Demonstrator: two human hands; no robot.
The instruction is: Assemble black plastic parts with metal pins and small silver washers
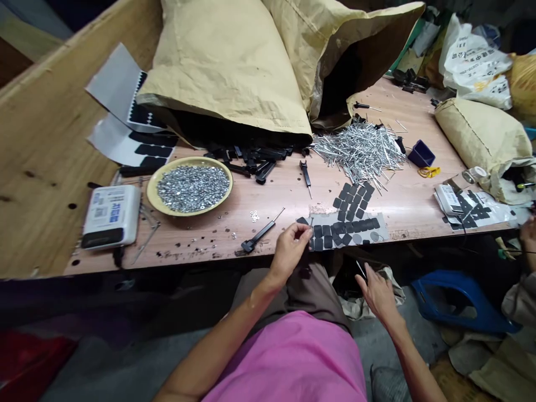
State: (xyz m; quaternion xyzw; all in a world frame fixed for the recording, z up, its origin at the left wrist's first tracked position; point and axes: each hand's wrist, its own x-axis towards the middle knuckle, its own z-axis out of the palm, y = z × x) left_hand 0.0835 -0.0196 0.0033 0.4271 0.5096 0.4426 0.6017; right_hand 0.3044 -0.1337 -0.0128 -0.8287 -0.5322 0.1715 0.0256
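Observation:
My left hand (291,248) is closed in a pinch at the table's front edge, with a thin metal pin (311,222) showing at its fingertips. Right beside it lies a grey sheet with black rounded-square pads (335,230). Below the edge, my right hand (379,293) has its thumb and fingers apart over a pale bag (396,282). A thin bright rod (360,269) shows by those fingertips; whether they touch it is unclear. Left of my left hand lies a black plastic piece with a metal pin (262,234). Another such piece (306,176) lies farther back.
A yellow bowl of small metal nuts or washers (190,187) stands left, beside a white box (112,215). Loose metal pins (362,151) are piled behind the pads. Large paper sacks (234,67) line the back. A blue stool (452,301) and a person's arm (523,296) are at right.

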